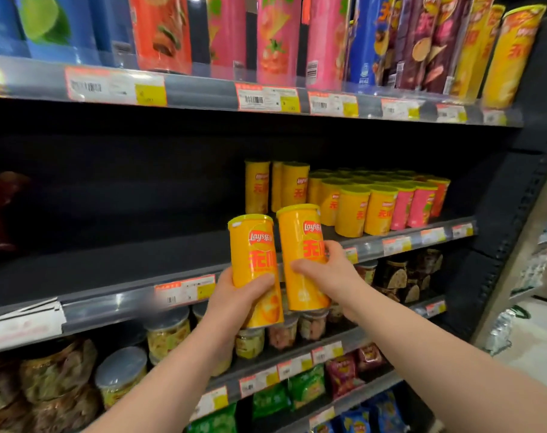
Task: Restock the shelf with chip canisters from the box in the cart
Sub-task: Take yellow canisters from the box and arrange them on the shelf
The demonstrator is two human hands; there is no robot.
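My left hand [234, 296] grips a yellow chip canister [253, 254] upright, just in front of the middle shelf's edge [109, 303]. My right hand [327, 273] grips a second yellow chip canister [300, 245] right beside it, tilted slightly left. Both canisters are held at the level of the shelf's front rail. Behind them on the middle shelf stand several yellow canisters [350, 210] in rows, with taller-stacked ones [292, 185] at the left end and pink canisters [413, 204] at the right. The box and cart are out of view.
The left part of the middle shelf [109, 245] is a dark bare board. Tall chip tubes [278, 35] fill the top shelf. Clear snack jars [169, 335] and chip bags [306, 385] sit on the lower shelves. The rack's upright [516, 214] stands on the right.
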